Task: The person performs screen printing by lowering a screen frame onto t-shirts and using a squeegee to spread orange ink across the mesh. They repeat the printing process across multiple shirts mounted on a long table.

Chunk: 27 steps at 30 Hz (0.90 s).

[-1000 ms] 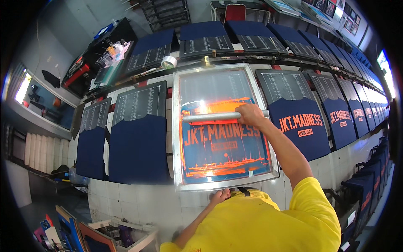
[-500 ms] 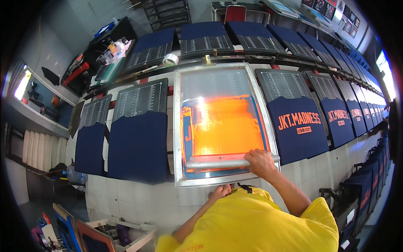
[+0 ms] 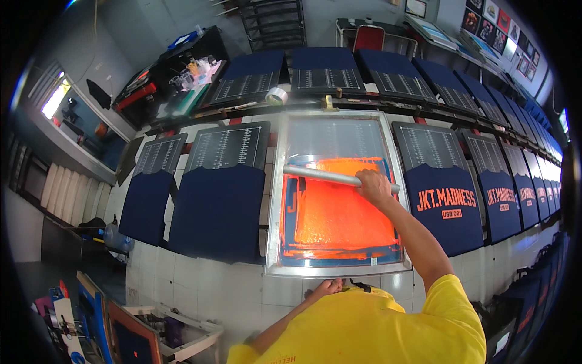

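Observation:
My right hand (image 3: 374, 187) is closed round the right part of a squeegee (image 3: 321, 175) with a long silver handle. The squeegee lies across the far part of a printing screen (image 3: 274, 224) in a silver metal frame. Bright orange ink (image 3: 345, 212) covers the middle of the mesh, its edges uneven, with lettering faintly visible at its left. Dark blue cloth shows through under the screen. Close to the frame's near edge, in front of my waist, is my left hand (image 3: 327, 287), its fingers curled; what they hold, if anything, is hidden.
Navy shirts (image 3: 215, 212) on dark boards stand to the left. Printed navy shirts (image 3: 445, 212) with orange lettering run along the right. Another row of boards (image 3: 327, 70) lies beyond a rail, with a roll of tape (image 3: 276, 96) on it. Wooden frames (image 3: 130, 327) lean at lower left.
My right hand has moved the squeegee from the near end of the screen to the far part of the inked area. The view has shifted slightly; my left hand stays near the frame's near edge.

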Each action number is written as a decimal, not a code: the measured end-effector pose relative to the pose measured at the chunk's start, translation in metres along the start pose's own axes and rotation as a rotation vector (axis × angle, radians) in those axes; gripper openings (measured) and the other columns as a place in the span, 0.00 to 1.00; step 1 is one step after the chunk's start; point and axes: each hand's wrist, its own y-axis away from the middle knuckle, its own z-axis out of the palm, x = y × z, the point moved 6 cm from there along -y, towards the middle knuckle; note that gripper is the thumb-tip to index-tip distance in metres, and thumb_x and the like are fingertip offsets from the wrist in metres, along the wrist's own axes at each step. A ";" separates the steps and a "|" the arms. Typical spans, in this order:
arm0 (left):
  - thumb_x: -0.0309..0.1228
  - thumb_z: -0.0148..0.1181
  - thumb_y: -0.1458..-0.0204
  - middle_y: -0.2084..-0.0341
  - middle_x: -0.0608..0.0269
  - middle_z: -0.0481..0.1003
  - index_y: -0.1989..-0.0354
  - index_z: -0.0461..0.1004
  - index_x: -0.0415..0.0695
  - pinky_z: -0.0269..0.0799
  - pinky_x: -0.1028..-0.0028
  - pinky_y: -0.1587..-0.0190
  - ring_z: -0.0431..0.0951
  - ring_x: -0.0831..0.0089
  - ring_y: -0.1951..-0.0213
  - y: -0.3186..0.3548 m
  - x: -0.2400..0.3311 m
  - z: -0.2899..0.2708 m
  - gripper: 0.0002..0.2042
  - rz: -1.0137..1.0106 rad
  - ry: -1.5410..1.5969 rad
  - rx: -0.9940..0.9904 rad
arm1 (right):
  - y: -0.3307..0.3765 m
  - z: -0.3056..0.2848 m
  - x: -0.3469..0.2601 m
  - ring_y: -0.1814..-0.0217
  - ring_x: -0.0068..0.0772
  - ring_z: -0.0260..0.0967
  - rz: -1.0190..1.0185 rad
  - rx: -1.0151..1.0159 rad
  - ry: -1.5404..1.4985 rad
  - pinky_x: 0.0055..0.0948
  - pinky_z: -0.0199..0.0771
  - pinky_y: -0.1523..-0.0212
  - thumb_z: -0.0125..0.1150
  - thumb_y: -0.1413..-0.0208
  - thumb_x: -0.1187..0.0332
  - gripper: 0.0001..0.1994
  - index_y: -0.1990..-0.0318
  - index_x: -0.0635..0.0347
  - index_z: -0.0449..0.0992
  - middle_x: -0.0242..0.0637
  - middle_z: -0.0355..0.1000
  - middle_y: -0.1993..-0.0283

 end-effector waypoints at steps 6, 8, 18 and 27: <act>0.53 0.42 0.32 0.77 0.74 0.63 0.72 0.67 0.45 0.61 0.76 0.68 0.61 0.81 0.73 -0.002 -0.002 0.000 0.24 0.102 -0.033 -0.039 | -0.024 0.009 0.001 0.58 0.43 0.76 -0.066 -0.056 0.092 0.44 0.78 0.57 0.67 0.55 0.65 0.10 0.65 0.56 0.78 0.38 0.77 0.62; 0.53 0.42 0.32 0.77 0.74 0.63 0.72 0.66 0.45 0.61 0.76 0.68 0.61 0.82 0.73 -0.001 -0.008 0.001 0.24 0.082 -0.043 -0.026 | -0.013 0.014 -0.001 0.58 0.43 0.76 -0.109 -0.075 0.082 0.43 0.78 0.58 0.67 0.55 0.65 0.09 0.65 0.56 0.78 0.38 0.77 0.63; 0.51 0.44 0.32 0.78 0.73 0.64 0.70 0.67 0.43 0.61 0.77 0.67 0.61 0.81 0.74 0.004 0.007 0.001 0.23 0.071 -0.010 -0.012 | 0.112 -0.005 -0.052 0.63 0.41 0.73 -0.259 -0.084 0.041 0.41 0.76 0.64 0.69 0.59 0.67 0.10 0.69 0.56 0.76 0.35 0.73 0.68; 0.50 0.44 0.32 0.79 0.73 0.63 0.72 0.66 0.43 0.58 0.78 0.69 0.59 0.81 0.76 0.003 0.005 -0.001 0.23 0.007 -0.022 0.011 | 0.187 -0.030 -0.070 0.60 0.36 0.70 -0.257 0.076 0.010 0.37 0.70 0.62 0.60 0.60 0.73 0.09 0.67 0.56 0.73 0.32 0.70 0.66</act>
